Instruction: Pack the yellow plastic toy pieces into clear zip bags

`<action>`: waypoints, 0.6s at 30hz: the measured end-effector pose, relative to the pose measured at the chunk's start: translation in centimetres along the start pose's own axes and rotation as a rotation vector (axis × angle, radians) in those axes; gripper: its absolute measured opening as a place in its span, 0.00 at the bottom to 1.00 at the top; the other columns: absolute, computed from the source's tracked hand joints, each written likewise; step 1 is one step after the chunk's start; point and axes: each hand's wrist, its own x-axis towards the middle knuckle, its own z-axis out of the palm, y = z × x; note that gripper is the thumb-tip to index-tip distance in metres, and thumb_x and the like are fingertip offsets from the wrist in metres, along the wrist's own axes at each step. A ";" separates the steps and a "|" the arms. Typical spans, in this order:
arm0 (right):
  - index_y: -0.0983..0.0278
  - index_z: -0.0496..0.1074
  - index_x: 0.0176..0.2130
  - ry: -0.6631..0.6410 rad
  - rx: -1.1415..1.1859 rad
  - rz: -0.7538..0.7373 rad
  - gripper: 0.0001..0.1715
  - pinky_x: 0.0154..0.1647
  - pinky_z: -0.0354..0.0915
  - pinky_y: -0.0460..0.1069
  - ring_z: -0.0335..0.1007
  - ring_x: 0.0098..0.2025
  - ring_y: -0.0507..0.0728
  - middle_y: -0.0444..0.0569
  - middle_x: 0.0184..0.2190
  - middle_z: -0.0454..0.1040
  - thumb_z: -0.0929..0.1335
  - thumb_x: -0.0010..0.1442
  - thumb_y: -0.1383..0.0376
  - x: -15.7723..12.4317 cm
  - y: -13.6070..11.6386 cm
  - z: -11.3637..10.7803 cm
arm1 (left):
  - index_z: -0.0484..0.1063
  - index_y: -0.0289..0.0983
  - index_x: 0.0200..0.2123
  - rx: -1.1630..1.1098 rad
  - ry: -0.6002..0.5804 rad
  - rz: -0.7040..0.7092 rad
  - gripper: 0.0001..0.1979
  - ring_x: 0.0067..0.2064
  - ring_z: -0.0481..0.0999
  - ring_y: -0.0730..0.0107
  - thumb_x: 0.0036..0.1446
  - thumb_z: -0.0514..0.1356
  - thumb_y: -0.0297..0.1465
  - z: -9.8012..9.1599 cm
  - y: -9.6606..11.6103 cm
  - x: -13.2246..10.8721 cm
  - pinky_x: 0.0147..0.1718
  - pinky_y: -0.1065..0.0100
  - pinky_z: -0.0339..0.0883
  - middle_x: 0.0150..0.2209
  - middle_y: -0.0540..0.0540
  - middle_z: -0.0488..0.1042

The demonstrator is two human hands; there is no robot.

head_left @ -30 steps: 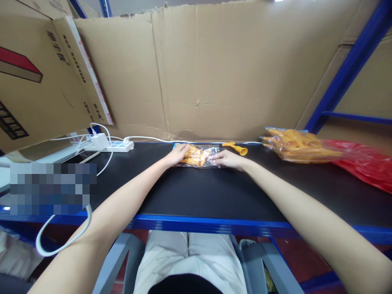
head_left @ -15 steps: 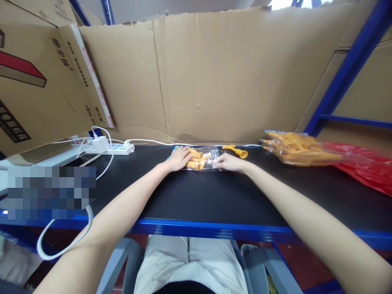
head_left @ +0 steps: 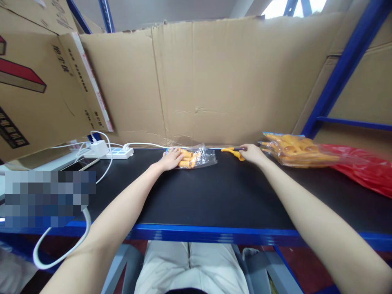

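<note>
A clear plastic bag (head_left: pixel 209 157) with orange plastic pieces (head_left: pixel 187 163) inside lies on the black tabletop. My left hand (head_left: pixel 170 159) rests flat over the bag's left end, fingers extended. Right of the bag lies a loose orange horn-shaped plastic piece (head_left: pixel 232 152) with a flared end. My right hand (head_left: pixel 253 154) is at that flared end, fingers curled round it and partly hiding it.
A bigger clear bag of orange pieces (head_left: pixel 294 149) sits on the right, beside red plastic sheeting (head_left: pixel 361 167). On the left are a white power strip (head_left: pixel 121 152) with cables and a phone (head_left: pixel 80 164). Cardboard (head_left: pixel 199 81) walls the back of the bench.
My right hand has let go of the bag's right end and moved right to the loose orange horn-shaped piece. My left hand stays on the bag, which sits slightly further left in view.
</note>
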 end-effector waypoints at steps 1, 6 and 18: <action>0.67 0.72 0.48 -0.047 -0.050 0.004 0.23 0.40 0.64 0.50 0.71 0.43 0.61 0.56 0.45 0.74 0.65 0.52 0.66 0.1 0.3 0.3 | 0.54 0.39 0.60 0.002 0.002 -0.004 0.29 0.66 0.35 0.53 0.62 0.36 0.44 0.0 -0.2 0.0 0.56 0.38 0.37 0.66 0.43 0.39; 0.63 0.69 0.50 -0.173 -0.224 -0.058 0.26 0.39 0.64 0.52 0.70 0.45 0.63 0.54 0.47 0.73 0.67 0.51 0.59 -0.1 0.4 1.0 | 0.57 0.40 0.58 0.017 0.029 0.013 0.27 0.66 0.38 0.52 0.62 0.36 0.44 0.1 -0.6 0.3 0.56 0.40 0.40 0.66 0.43 0.44; 0.62 0.70 0.51 -0.147 -0.241 -0.290 0.25 0.49 0.60 0.49 0.64 0.53 0.59 0.52 0.52 0.69 0.61 0.53 0.71 -0.9 -1.3 1.1 | 0.62 0.31 0.55 0.107 0.103 0.148 0.27 0.64 0.48 0.61 0.62 0.37 0.38 0.8 -1.3 1.0 0.61 0.60 0.39 0.62 0.39 0.55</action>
